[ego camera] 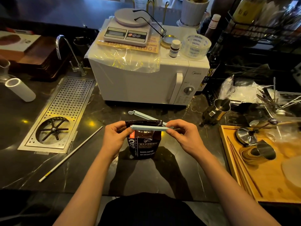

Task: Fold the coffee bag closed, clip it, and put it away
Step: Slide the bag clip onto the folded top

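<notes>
Café bar counter: pitcher rinser, milk jug, scale.

Pretty dim overall; overhead light glares off plastic wrap beyond the hands, forearm shadows fall toward the wearer, edges bend, corners maybe blurry.

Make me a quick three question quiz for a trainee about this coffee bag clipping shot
1. True or false: the clip is already snapped shut across the coffee bag.
2. Which hand pinches the clip's hinged end: A) left hand B) right hand?
3. Fill in: the bag stands upright in front of the white ____.

Key
1. False: one arm lies across the bag's front, the other angles up behind it.
2. B.
3. microwave.
</notes>
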The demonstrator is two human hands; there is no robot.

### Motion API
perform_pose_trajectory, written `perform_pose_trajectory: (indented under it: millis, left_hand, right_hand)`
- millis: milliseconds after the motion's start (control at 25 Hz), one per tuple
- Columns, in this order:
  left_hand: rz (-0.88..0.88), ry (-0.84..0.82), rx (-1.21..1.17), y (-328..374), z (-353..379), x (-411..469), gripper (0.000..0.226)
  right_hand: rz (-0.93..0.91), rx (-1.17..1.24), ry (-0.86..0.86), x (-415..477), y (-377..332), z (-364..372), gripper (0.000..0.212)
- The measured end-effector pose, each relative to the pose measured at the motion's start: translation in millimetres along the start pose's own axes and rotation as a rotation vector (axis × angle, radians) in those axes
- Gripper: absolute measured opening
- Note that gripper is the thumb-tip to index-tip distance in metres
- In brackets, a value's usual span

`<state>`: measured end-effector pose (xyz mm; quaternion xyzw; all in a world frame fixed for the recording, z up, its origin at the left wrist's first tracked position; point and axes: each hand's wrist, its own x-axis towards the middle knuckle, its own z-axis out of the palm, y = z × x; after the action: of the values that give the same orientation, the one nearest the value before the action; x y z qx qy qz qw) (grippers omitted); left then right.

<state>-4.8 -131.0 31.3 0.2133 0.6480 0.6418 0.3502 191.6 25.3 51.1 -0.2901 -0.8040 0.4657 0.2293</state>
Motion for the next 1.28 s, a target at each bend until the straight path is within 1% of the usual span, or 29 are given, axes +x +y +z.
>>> perform_pose_trajectory:
  millis: [200, 400, 560, 760, 920, 1040, 1120, 1200, 1280]
  left_hand:
    - [0.015, 0.009, 0.014, -1, 1, 0, 0.025]
    - [0.01, 0.013, -0.023, 1, 3, 0, 0.023]
    - [0.002, 0.029, -0.007, 1, 3, 0, 0.023]
    - [-0.021, 0.067, -0.04, -4, 5, -1, 0.025]
    - [0.013, 0.111, -0.093, -4, 9, -5, 0.034]
    - [-0.015, 0.162, -0.114, -1, 10, -6, 0.056]
    - [-0.029, 0.163, -0.117, -1, 9, -5, 0.067]
    - [-0.032, 0.151, -0.056, 0, 8, -4, 0.066]
    - [-0.003, 0.147, 0.034, 2, 8, -4, 0.056]
  right_hand:
    - [0.025, -0.005, -0.027, 7, -6, 3, 0.012]
    - [-0.006, -0.029, -0.05, 12, -14, 5, 0.017]
    - [0.007, -0.008, -0.043, 13, -16, 9, 0.027]
    - [0.03, 0.011, -0.007, 9, -18, 19, 0.03]
    - [0.051, 0.044, 0.018, 9, -18, 25, 0.03]
    - [0.052, 0.06, 0.03, 9, -19, 29, 0.028]
    - [0.053, 0.083, 0.053, 8, -19, 31, 0.027]
    - [0.046, 0.092, 0.071, 9, -18, 33, 0.027]
    - [0.039, 0.102, 0.082, 11, -19, 36, 0.028]
